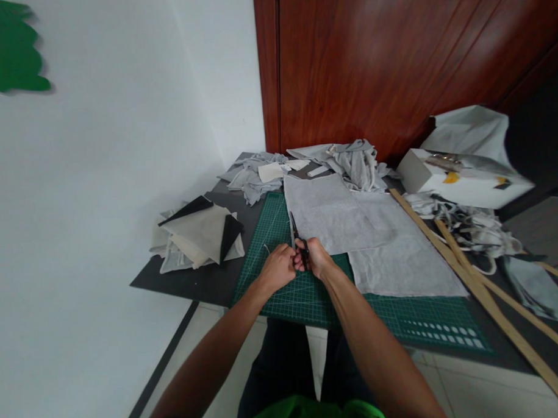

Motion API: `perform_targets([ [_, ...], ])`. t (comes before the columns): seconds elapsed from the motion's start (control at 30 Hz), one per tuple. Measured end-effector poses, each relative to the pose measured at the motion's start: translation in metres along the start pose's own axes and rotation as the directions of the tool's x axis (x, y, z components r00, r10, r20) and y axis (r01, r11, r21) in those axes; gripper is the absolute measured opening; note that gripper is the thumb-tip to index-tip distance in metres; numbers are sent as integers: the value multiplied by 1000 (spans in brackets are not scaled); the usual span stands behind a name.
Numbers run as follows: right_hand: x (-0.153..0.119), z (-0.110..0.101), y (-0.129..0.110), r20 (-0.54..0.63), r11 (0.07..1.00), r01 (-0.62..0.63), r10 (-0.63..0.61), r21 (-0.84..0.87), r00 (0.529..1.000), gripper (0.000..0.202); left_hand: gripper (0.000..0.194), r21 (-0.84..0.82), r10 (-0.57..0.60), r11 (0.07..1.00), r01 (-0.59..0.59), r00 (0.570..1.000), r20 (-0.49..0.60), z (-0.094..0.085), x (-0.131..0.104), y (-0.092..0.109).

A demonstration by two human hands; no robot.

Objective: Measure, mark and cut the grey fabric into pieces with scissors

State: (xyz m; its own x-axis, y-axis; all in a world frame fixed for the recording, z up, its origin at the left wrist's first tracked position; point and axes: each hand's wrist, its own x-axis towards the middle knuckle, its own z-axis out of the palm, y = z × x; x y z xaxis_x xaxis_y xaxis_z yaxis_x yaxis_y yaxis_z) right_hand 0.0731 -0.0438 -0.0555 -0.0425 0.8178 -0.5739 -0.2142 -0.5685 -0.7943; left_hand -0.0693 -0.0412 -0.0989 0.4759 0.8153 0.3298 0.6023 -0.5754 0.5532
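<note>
Black scissors are held in my right hand, its fingers wrapped round the handles. Their blades point away from me, along the left edge of a grey fabric piece. My left hand is closed close beside the scissors, its fingers pinched near the fabric's lower left edge; what they grip is too small to make out. A second grey fabric piece lies partly under the first, to the right. Both rest on a green cutting mat.
Fabric pieces are stacked at the left. Grey scraps and crumpled cloth lie at the back. Long wooden strips cross the right side, near a white box and tangled strips.
</note>
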Motion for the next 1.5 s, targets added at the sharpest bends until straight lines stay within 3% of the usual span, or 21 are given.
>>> perform_targets([
  [0.17,5,1,-8,-15,1000,-27,27,-11,1000,26,24,9,13,1000,-13,1000,-5,-1,0,0],
  [0.37,13,0,-5,-24,1000,-1,1,17,1000,16,26,21,20,1000,-20,1000,1,-2,-1,0],
  [0.67,24,3,-16,-26,1000,-1,1,1,1000,26,19,-26,1,1000,-2,998,-55,3,-1,-7],
  [0.87,27,7,-16,-62,999,19,-16,40,998,18,19,-32,10,999,-11,999,-52,3,-2,-8],
  [1.13,32,5,-28,-28,1000,-27,27,-12,999,25,20,-55,-5,999,1,998,-69,0,-2,-5],
  [1.5,46,8,-26,-87,999,30,-32,-22,996,20,22,-109,-15,994,8,998,-64,-2,-2,-3],
])
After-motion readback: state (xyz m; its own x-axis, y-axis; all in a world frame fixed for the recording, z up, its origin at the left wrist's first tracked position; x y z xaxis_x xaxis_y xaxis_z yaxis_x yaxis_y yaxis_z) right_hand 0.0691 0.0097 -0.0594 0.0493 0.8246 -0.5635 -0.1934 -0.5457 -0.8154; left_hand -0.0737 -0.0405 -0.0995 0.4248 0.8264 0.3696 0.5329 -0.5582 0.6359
